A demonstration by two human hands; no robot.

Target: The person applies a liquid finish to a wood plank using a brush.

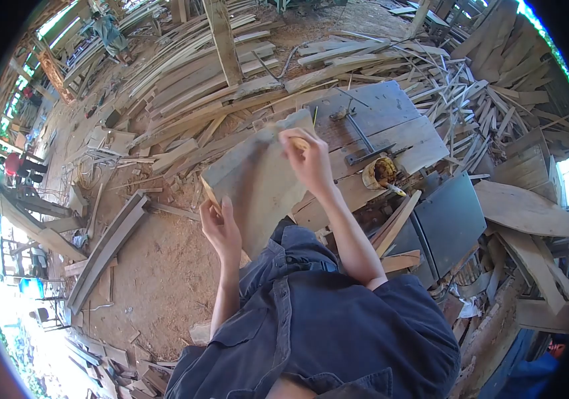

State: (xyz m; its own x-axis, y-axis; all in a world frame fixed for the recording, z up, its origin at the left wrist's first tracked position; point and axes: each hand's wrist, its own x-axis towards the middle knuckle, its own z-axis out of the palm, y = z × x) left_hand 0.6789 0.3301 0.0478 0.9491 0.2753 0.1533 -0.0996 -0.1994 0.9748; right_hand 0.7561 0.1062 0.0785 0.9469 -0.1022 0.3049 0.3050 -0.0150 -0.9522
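Observation:
A wide wooden board [273,184] lies slanted in front of my body, with one end against the workbench. My left hand [223,229] is closed around the board's near left edge, thumb and fingers on either side of its pale rim. Over the board's upper right part, my right hand [310,163] is closed with curled fingers around a small tan piece [300,143], whose kind I cannot make out. Just beyond that hand stands a thin greenish stick or pencil [315,116]. Whether the tan piece touches the board is hidden by my fingers.
On the plank workbench [391,106] lie a metal clamp [362,136] and a stained pot [383,173] with a brush [396,189]. A dark panel [449,223] stands right of me. A wooden post [222,43] rises ahead among stacked planks [185,86]. Another person [110,36] is far left.

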